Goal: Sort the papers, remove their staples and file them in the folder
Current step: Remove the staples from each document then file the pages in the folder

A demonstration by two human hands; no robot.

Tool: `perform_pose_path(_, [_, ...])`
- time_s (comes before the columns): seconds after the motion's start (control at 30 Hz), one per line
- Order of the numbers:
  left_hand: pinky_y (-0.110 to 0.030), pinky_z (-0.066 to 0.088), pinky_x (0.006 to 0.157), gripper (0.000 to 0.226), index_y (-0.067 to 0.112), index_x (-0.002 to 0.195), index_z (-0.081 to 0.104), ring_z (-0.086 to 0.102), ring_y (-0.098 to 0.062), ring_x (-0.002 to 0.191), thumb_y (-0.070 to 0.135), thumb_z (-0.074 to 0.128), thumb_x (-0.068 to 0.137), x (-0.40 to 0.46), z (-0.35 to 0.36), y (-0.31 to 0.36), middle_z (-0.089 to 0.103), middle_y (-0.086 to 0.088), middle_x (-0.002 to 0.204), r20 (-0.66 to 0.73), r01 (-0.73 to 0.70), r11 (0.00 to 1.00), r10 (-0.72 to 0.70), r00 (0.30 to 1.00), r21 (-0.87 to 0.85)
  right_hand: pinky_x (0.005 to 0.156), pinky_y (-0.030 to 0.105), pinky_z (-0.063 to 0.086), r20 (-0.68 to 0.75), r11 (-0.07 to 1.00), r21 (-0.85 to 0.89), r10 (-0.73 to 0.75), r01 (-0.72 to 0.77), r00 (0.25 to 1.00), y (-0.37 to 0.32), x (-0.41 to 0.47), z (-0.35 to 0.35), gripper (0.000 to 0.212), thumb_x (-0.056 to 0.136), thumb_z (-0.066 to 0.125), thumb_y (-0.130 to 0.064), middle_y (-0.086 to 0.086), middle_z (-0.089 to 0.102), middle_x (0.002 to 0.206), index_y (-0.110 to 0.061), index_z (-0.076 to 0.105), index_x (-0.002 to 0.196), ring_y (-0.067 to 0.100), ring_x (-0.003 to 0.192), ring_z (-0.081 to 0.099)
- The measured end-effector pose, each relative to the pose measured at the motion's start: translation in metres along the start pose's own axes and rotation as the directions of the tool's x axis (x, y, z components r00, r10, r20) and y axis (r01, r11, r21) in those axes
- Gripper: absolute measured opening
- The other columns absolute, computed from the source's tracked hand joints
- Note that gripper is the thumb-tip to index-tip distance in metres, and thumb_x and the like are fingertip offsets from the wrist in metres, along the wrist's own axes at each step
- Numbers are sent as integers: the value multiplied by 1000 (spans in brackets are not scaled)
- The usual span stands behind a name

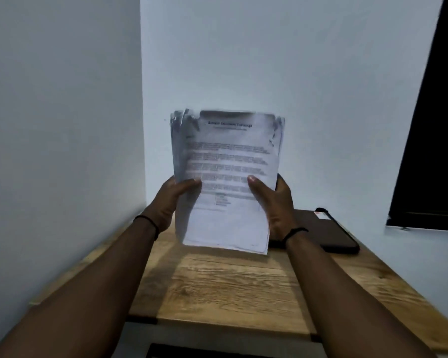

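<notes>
small home office corner — wooden desk, plain white walls, dark folder

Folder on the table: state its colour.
Dark brown folder, on the wooden table; head view.

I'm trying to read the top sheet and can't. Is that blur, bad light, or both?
Both, in the head view: the papers are smeared, so the text lines run together and only a heading shape shows; the room is dim, with dark shading along the sheets' top edge and a shadow on the table beneath; wide-angle distortion bends the walls. Left hand and right hand look sharper.
</notes>
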State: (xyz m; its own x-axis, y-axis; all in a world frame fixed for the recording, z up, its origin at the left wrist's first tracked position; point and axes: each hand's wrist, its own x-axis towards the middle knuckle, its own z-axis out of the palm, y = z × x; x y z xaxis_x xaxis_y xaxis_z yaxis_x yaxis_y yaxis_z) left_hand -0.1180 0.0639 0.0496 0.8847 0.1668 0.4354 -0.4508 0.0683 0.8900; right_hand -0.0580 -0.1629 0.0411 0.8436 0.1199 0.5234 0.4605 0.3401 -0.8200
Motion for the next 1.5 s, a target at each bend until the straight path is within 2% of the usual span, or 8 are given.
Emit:
perform_pose_path(0.5, [-40, 58, 88, 32, 6, 124, 64, 70, -29, 102, 9, 61, 93, -7, 24, -20, 72, -11, 116, -9, 111, 994, -111, 994, -9, 82, 28, 58, 58, 988, -154, -1, 10, 998, -1, -20, -41, 31, 83, 80, -17, 0, 77, 105, -13, 72, 114, 17, 99, 73])
perform_pose_path(0.7, [-44, 54, 90, 29, 9, 122, 65, 69, -31, 101, 18, 60, 95, 22, 35, -7, 72, -14, 115, 46, 265, 953, -261, 964, -148, 96, 40, 54, 223, 925, -371, 169, -77, 960, -29, 9, -83, 40, 79, 82, -19, 6, 76, 111, -9, 72, 116, 24, 105, 71])
perform_pose_path(0.97, [-36, 61, 61, 29, 4, 126, 61, 73, -26, 84, 10, 56, 98, 14, 44, -79, 72, -17, 111, 52, 467, 855, -468, 882, -225, 77, 32, 57, 74, 502, -861, 290, -86, 954, -5, 37, -101, 34, 73, 87, -39, -4, 75, 91, -19, 74, 98, 16, 86, 71])
perform_pose_path(1.1, [-46, 59, 79, 27, 5, 124, 62, 71, -29, 92, 11, 56, 98, 8, 29, -106, 73, -16, 112, -14, 511, 823, -530, 848, -247, 56, 22, 42, 65, 324, -945, 331, -49, 941, 25, 39, -83, 35, 78, 82, -43, -6, 69, 93, -20, 67, 100, 7, 76, 62])
perform_pose_path(1.2, [-48, 59, 76, 27, 5, 124, 61, 69, -32, 100, 9, 57, 98, 10, 22, -116, 72, -17, 115, -49, 526, 819, -549, 834, -229, 79, 34, 50, 9, 305, -949, 287, -82, 958, 54, 40, -71, 52, 74, 85, -36, 4, 64, 108, -16, 56, 113, 22, 98, 62])
perform_pose_path(1.3, [-49, 61, 71, 29, 2, 125, 61, 68, -37, 106, 6, 59, 97, 18, 28, -125, 72, -18, 114, -113, 518, 814, -559, 821, -261, 93, 42, 45, 7, 62, -998, 53, 4, 999, 77, 28, -45, 55, 78, 76, -35, 9, 58, 116, -18, 50, 123, 31, 112, 55])
perform_pose_path(1.4, [-52, 60, 76, 27, 3, 124, 62, 69, -38, 104, 7, 58, 97, 26, 34, -132, 73, -17, 110, -131, 496, 810, -554, 822, -312, 83, 35, 47, 153, 260, -955, 5, 146, 988, 86, 1, -8, 31, 89, 65, -45, 1, 63, 108, -22, 60, 109, 22, 106, 59])
perform_pose_path(1.5, [-47, 61, 78, 30, 5, 127, 61, 69, -35, 105, 10, 54, 99, 30, 31, -132, 72, -16, 115, -67, 505, 796, -555, 829, -333, 81, 35, 50, 268, 219, -944, 77, 246, 960, 90, -15, 11, 50, 84, 58, -69, -5, 64, 107, -26, 64, 110, 16, 103, 59])
